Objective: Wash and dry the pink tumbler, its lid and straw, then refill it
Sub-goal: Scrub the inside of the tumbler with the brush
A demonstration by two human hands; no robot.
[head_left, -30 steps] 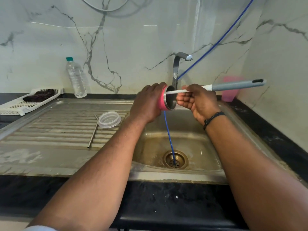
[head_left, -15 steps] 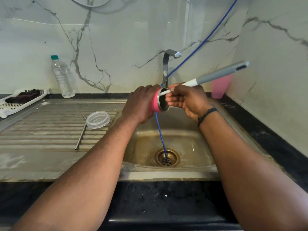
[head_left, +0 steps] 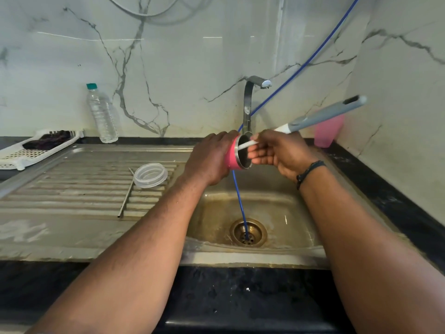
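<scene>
While the left hand (head_left: 209,160) grips the pink tumbler (head_left: 232,155) sideways over the sink (head_left: 277,213), the right hand (head_left: 279,153) holds a brush (head_left: 320,116) poking into its mouth.

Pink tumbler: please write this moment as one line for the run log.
stage: washing inside | left hand: holds pink tumbler sideways over sink | right hand: holds bottle brush in tumbler | lid, straw: on drainboard

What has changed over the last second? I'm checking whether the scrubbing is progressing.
The brush in the right hand has tipped: its grey handle end has risen from near level to slanting up to the right, its head still inside the pink tumbler. The left hand keeps gripping the tumbler sideways over the sink. The lid and straw stay on the drainboard.
</scene>
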